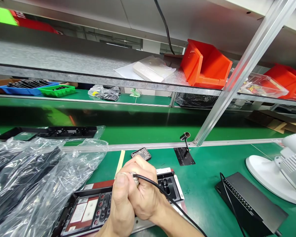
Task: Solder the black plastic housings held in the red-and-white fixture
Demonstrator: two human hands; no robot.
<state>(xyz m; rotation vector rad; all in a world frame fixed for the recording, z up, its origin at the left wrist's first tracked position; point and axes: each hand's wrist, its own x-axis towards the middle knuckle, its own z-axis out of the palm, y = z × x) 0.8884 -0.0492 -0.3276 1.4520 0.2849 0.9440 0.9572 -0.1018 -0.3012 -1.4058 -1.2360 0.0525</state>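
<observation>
Both hands are pressed together above a black tray-like frame (106,189) at the bottom centre. My left hand (122,204) is closed against the right one. My right hand (146,187) is wrapped round a metal connector (135,178), from which a black cable (172,200) runs down to the lower right. The fingers hide most of the connector. What else my left hand holds, if anything, is hidden. Under the hands, the black frame lies over a dark red and white piece. Just beyond them is a small black dish (141,153) of tiny metal parts.
Clear plastic bags (46,177) with black parts cover the left. A black stand (185,155) stands behind the hands. To the right are a black box (251,204) and a white round base (271,177). A shelf (84,62) with red bins (207,65) hangs above, beside a metal post (241,75).
</observation>
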